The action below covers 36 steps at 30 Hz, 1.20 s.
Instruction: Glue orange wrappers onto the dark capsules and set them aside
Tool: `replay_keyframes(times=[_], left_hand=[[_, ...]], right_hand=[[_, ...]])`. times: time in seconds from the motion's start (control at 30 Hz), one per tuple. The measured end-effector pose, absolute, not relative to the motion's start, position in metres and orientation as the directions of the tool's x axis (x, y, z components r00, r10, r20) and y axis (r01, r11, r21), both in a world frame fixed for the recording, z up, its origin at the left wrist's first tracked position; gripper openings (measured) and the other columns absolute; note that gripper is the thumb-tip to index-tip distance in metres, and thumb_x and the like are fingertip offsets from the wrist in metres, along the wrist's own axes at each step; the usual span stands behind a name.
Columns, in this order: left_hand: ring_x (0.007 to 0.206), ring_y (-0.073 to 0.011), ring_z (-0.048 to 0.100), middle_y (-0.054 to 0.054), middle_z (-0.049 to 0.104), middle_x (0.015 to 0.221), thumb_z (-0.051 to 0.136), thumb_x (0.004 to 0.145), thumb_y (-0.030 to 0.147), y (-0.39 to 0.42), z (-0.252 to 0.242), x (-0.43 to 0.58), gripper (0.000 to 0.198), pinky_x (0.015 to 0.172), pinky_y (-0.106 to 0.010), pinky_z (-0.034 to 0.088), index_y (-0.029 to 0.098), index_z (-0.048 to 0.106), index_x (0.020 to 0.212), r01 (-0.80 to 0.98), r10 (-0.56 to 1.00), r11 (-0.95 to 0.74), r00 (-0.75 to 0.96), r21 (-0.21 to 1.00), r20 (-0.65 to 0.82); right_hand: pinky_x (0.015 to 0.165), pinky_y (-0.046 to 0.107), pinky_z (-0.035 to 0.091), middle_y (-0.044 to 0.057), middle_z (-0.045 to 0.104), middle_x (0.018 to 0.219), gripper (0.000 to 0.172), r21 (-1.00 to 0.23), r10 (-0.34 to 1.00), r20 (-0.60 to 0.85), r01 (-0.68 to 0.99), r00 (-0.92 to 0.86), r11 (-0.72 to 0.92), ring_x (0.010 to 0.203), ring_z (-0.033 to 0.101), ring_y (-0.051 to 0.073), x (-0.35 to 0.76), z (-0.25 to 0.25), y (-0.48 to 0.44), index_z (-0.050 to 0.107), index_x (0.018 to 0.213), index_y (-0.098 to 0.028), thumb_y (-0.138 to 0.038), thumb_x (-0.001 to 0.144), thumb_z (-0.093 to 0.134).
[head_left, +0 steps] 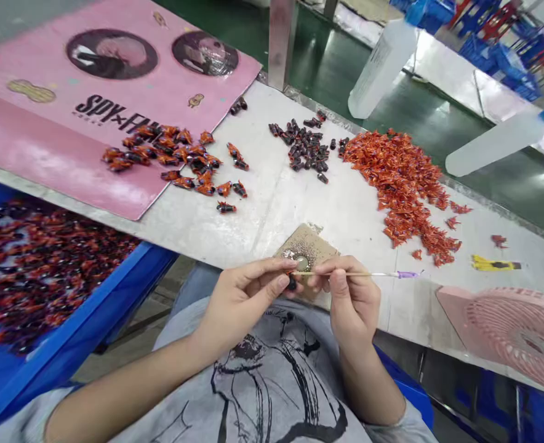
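My left hand [248, 292] is closed in a pinch on a small dark piece [292, 283], held just in front of the table's near edge. My right hand [351, 295] is closed on a thin stick [368, 274] with a purple end that points to the right; its other tip meets the dark piece. Right behind my fingers lies a small brown card [316, 243] with a round blob of glue or paint on it.
On the white table [346, 209] lie a heap of orange bits [399, 178], a cluster of dark pieces [306, 147], and orange-and-dark pieces [180, 157] partly on a pink board [69, 141]. A blue bin [76, 341] at left holds many such pieces. A pink fan [516, 335] lies right, two white bottles [383, 61] beyond.
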<state>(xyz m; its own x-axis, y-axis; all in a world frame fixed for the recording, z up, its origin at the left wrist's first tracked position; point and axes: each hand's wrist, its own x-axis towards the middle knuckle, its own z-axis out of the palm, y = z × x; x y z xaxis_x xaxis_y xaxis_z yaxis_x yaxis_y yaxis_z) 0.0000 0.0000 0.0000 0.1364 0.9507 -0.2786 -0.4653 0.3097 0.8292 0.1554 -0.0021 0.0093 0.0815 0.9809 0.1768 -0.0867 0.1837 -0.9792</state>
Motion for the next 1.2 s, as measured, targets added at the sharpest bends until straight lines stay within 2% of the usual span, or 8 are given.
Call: replay_keyframes(times=[0.57, 0.73, 0.8, 0.87, 0.93, 1.0, 1.07, 1.2], left_hand=[[0.065, -0.0107, 0.077, 0.001, 0.084, 0.081, 0.087, 0.076, 0.019, -0.001, -0.002, 0.002, 0.015, 0.068, -0.015, 0.064, 0.026, 0.086, 0.09, -0.437, 0.949, 0.315, 0.155, 0.842, -0.274], [0.073, -0.0139, 0.079, -0.001, 0.084, 0.083, 0.088, 0.075, 0.022, -0.003, -0.001, 0.0, 0.014, 0.072, -0.017, 0.065, 0.026, 0.086, 0.089, -0.415, 0.951, 0.31, 0.141, 0.855, -0.276], [0.074, -0.0139, 0.079, -0.001, 0.084, 0.084, 0.089, 0.074, 0.022, -0.003, 0.0, -0.002, 0.014, 0.074, -0.016, 0.065, 0.026, 0.085, 0.087, -0.396, 0.954, 0.299, 0.122, 0.868, -0.273], [0.074, -0.0139, 0.079, -0.001, 0.083, 0.084, 0.09, 0.073, 0.023, -0.002, -0.001, -0.005, 0.014, 0.075, -0.016, 0.064, 0.026, 0.085, 0.086, -0.373, 0.956, 0.293, 0.105, 0.88, -0.274], [0.074, -0.014, 0.079, -0.001, 0.083, 0.084, 0.09, 0.073, 0.025, 0.0, -0.001, -0.006, 0.013, 0.075, -0.016, 0.064, 0.026, 0.085, 0.084, -0.353, 0.955, 0.295, 0.099, 0.888, -0.278], [0.075, -0.0144, 0.079, -0.001, 0.083, 0.083, 0.09, 0.073, 0.028, 0.001, 0.0, -0.006, 0.012, 0.076, -0.016, 0.064, 0.026, 0.085, 0.084, -0.34, 0.953, 0.302, 0.106, 0.891, -0.283], [0.075, -0.015, 0.079, -0.001, 0.083, 0.082, 0.09, 0.073, 0.031, 0.002, 0.001, -0.005, 0.013, 0.076, -0.017, 0.064, 0.026, 0.085, 0.083, -0.33, 0.949, 0.315, 0.124, 0.89, -0.29], [0.076, -0.0144, 0.079, 0.0, 0.083, 0.083, 0.09, 0.073, 0.034, 0.002, 0.005, -0.007, 0.014, 0.078, -0.016, 0.063, 0.027, 0.085, 0.084, -0.337, 0.945, 0.325, 0.145, 0.884, -0.293]], right_hand=[[0.058, 0.022, 0.053, 0.0, 0.069, 0.072, 0.024, -0.979, 0.976, 0.205, 0.005, 0.068, 0.205, 0.065, 0.065, 0.012, 0.159, 0.009, -0.006, 0.073, 0.09, -0.022, -0.037, 0.101, 0.059], [0.049, 0.024, 0.046, 0.001, 0.073, 0.073, 0.023, -0.941, 0.889, 0.336, 0.149, 0.311, 0.304, 0.055, 0.063, 0.012, 0.183, 0.006, -0.001, 0.071, 0.099, -0.022, -0.039, 0.102, 0.056], [0.046, 0.024, 0.042, 0.002, 0.075, 0.076, 0.025, -0.889, 0.789, 0.451, 0.285, 0.416, 0.358, 0.051, 0.061, 0.012, 0.209, 0.004, 0.005, 0.069, 0.099, -0.021, -0.041, 0.102, 0.054], [0.049, 0.026, 0.043, 0.004, 0.075, 0.078, 0.032, -0.807, 0.697, 0.559, 0.489, 0.449, 0.332, 0.053, 0.063, 0.013, 0.242, 0.003, 0.012, 0.063, 0.083, -0.02, -0.044, 0.102, 0.053], [0.06, 0.031, 0.05, 0.005, 0.075, 0.078, 0.033, -0.665, 0.724, 0.6, 0.716, 0.34, 0.215, 0.065, 0.069, 0.018, 0.273, 0.003, 0.018, 0.055, 0.071, -0.022, -0.043, 0.097, 0.06], [0.067, 0.035, 0.053, 0.008, 0.077, 0.085, 0.027, -0.474, 0.819, 0.539, 0.875, 0.195, 0.103, 0.076, 0.071, 0.023, 0.298, 0.002, 0.025, 0.059, 0.075, -0.023, -0.044, 0.09, 0.067], [0.071, 0.04, 0.055, 0.01, 0.076, 0.087, 0.024, -0.349, 0.899, 0.423, 0.936, 0.116, 0.044, 0.078, 0.07, 0.026, 0.312, -0.001, 0.032, 0.065, 0.084, -0.022, -0.046, 0.088, 0.066], [0.069, 0.041, 0.055, 0.01, 0.074, 0.08, 0.017, -0.312, 0.937, 0.336, 0.95, 0.096, 0.014, 0.071, 0.068, 0.026, 0.319, -0.009, 0.043, 0.07, 0.085, -0.02, -0.035, 0.087, 0.063]])
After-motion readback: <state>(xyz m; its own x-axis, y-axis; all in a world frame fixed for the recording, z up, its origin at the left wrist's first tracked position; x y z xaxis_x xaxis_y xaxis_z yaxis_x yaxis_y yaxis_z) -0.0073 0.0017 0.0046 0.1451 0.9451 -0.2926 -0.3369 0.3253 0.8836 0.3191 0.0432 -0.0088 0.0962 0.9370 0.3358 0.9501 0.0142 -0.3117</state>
